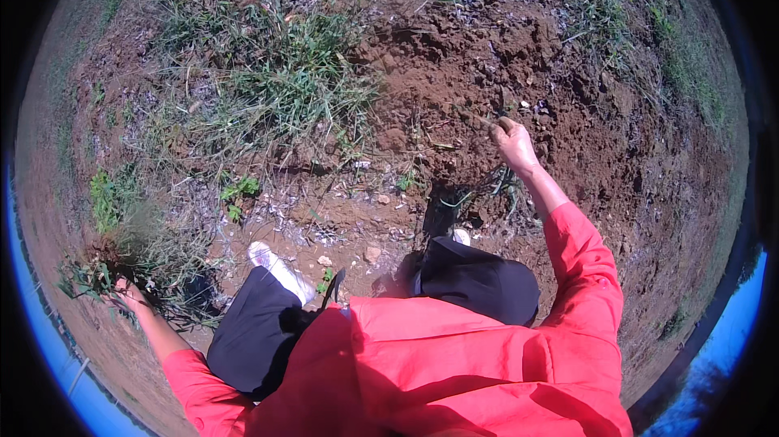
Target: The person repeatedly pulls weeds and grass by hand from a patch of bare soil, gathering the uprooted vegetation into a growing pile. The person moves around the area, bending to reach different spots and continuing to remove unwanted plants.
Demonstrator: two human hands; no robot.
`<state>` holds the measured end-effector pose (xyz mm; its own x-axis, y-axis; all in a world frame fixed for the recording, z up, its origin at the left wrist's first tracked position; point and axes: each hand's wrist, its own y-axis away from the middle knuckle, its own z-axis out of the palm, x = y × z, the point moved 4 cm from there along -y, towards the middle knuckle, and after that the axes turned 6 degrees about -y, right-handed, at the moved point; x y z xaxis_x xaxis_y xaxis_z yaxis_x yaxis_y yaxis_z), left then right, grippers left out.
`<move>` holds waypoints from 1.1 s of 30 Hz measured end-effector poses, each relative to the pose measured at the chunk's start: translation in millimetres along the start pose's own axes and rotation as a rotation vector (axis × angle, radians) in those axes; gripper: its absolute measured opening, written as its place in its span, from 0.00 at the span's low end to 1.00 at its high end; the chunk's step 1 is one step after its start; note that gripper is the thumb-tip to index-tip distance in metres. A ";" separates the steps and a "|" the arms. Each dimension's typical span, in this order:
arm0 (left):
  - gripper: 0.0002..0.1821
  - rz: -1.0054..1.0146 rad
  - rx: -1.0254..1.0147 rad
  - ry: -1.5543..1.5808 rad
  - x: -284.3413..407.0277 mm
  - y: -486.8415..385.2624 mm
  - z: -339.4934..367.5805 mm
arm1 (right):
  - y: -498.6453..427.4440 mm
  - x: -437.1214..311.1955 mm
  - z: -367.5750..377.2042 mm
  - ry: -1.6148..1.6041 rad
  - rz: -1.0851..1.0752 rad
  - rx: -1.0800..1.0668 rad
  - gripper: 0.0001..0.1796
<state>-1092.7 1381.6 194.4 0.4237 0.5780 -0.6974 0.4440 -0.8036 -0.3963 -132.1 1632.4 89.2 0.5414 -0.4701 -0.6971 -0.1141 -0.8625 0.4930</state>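
At the lower left, my left hand (129, 294) grips a clump of uprooted weeds (91, 276), with green leaves and brown soil about it; part of the clump is blurred. My right hand (514, 143) is closed over loose red-brown soil (450, 72) at the right of centre. A thin brown stick-like thing (481, 120) juts from its fingers toward the upper left; what it is cannot be made out. Below this hand lie some grass stems (502, 184). A thick patch of green grass (304, 66) grows left of the turned soil.
My white shoes (281, 269) stand on pale, littered ground, near small stones (372, 254). A small leafy plant (240, 188) grows in front of my left foot. More grass (596, 11) stands at the upper right. Cut or pulled grass (176, 254) lies beside my left leg.
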 end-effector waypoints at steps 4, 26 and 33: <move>0.15 -0.028 0.002 0.075 -0.8 5.9 4.9 | -72.2 -94.4 -54.1 0.396 -0.329 0.082 0.13; 0.16 0.033 0.074 0.334 14.5 23.2 -54.3 | -108.2 -52.5 5.4 0.788 -0.415 0.153 0.14; 0.15 -0.126 -0.163 0.424 7.7 25.2 -11.6 | -141.1 -7.5 -128.3 0.879 -0.429 0.292 0.21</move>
<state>-1069.1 1367.4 186.0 0.6285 0.7041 -0.3306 0.6168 -0.7101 -0.3396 -13.2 1781.6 91.6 0.9909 0.0916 -0.0984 0.0982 -0.9931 0.0640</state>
